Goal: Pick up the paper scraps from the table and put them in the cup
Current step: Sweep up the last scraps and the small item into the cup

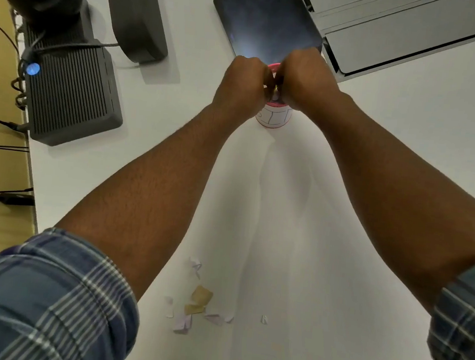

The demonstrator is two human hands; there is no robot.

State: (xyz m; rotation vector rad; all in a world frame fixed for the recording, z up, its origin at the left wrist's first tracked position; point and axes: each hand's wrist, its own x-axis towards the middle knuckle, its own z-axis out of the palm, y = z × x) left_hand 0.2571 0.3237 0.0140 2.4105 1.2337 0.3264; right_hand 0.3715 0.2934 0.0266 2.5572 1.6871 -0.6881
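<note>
Pink-rimmed white cup (274, 119); yellow and white scraps (198, 301); blue plaid sleeves (45, 292) (white stripes).

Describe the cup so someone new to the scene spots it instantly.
Start at the dark tablet lying at the far middle of the white table. Just nearer than it, both hands, left and right, meet over the cup. It is the only upright container: white with a pink rim and line markings on its side.

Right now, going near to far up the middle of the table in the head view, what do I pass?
Paper scraps → cup, with left hand and right hand meeting over its rim → dark tablet.
</note>
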